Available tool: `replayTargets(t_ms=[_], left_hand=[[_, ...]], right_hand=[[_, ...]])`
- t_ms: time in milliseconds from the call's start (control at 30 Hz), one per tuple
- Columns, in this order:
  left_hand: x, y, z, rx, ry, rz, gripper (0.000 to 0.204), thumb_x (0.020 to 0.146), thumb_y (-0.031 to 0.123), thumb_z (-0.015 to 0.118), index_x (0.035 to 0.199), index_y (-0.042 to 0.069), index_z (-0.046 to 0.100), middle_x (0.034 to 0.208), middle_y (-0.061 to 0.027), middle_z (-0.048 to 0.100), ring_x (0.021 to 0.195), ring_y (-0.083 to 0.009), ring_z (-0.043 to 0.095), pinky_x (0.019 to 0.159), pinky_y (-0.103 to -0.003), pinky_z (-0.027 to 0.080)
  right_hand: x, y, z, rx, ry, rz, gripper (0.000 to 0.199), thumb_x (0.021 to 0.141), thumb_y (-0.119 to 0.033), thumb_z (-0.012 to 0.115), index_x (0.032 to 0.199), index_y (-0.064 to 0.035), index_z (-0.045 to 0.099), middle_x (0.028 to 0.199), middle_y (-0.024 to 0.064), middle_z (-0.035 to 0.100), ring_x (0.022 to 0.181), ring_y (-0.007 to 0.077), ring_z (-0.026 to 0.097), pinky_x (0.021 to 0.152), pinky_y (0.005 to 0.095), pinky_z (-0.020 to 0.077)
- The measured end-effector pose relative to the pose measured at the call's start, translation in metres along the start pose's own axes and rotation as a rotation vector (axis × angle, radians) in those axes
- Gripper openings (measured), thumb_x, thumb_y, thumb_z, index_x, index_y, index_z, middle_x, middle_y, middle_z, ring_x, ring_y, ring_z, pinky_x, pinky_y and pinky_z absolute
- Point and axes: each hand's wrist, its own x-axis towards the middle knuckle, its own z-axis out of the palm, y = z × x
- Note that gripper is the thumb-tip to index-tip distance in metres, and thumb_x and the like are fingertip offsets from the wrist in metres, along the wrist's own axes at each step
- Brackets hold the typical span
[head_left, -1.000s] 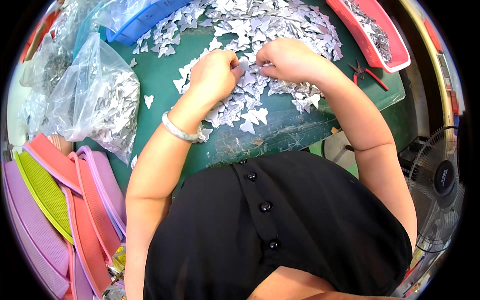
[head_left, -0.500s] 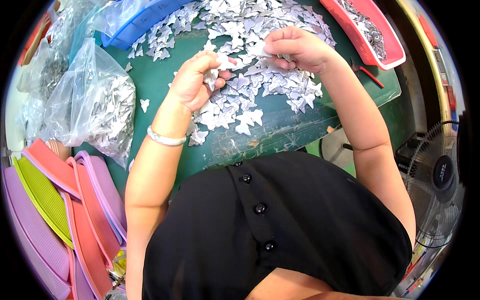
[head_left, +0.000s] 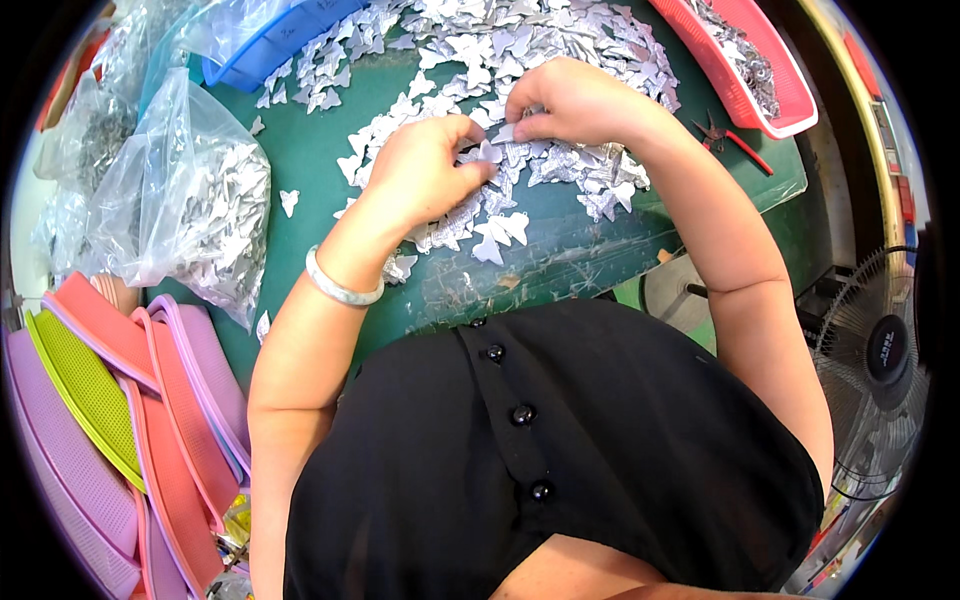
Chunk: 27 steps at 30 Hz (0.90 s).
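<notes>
A spread of flat silvery butterfly-shaped metal pieces (head_left: 590, 165) covers much of the green table. My left hand (head_left: 425, 165), with a pale bangle (head_left: 342, 282) at the wrist, reaches palm down into their near left part. Its thumb and forefinger are apart, with loose pieces lying between and below them; the palm is hidden. Close by on the right, my right hand (head_left: 575, 105) is bent over the pile. Its thumb and forefinger close on one butterfly piece (head_left: 503, 134); its other fingers are hidden.
Clear bags (head_left: 225, 215) of pieces stand at left, by a blue tray (head_left: 265, 50). Pink and purple baskets (head_left: 180, 440) are stacked lower left. A red basket (head_left: 775, 110) of metal parts and red-handled pliers (head_left: 748, 152) lie right. A fan (head_left: 885, 350) stands far right.
My left hand has turned palm down and moved right into the pile; the pieces seen in its fingers are out of sight. My right hand has shifted slightly left and lower, its fingers pointing down.
</notes>
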Motion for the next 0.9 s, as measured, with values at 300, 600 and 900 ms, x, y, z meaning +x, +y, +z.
replayTargets(t_ms=[300,600,900], left_hand=[[-0.002,0.001,0.007,0.128,0.031,0.031,0.03,0.067,0.023,0.069,0.092,0.006,0.066,0.068,-0.0116,0.06,0.063,-0.0254,0.058,0.062,-0.034,0.046],[0.003,-0.011,-0.003,-0.971,-0.018,-0.324,0.01,0.079,0.013,0.061,0.077,0.002,0.061,0.056,0.0036,0.048,0.05,-0.004,0.041,0.043,-0.018,0.029],[-0.001,-0.028,-0.008,-1.399,-0.197,-0.306,0.008,0.083,0.014,0.055,0.084,0.007,0.052,0.067,0.0004,0.045,0.059,-0.0077,0.042,0.045,-0.019,0.032]], right_hand=[[0.009,-0.012,-0.004,-0.2,-0.14,0.022,0.019,0.07,-0.017,0.063,0.083,-0.0035,0.065,0.075,0.0142,0.062,0.072,0.0328,0.059,0.067,0.0392,0.046],[-0.004,0.002,-0.008,0.684,0.034,0.32,0.014,0.079,-0.015,0.058,0.08,-0.0015,0.062,0.059,0.0016,0.055,0.049,0.0072,0.049,0.044,0.0211,0.0366],[-0.015,0.013,-0.007,1.336,0.037,0.152,0.015,0.082,-0.017,0.055,0.091,-0.004,0.057,0.077,0.0065,0.058,0.05,0.0078,0.047,0.04,0.0181,0.0326]])
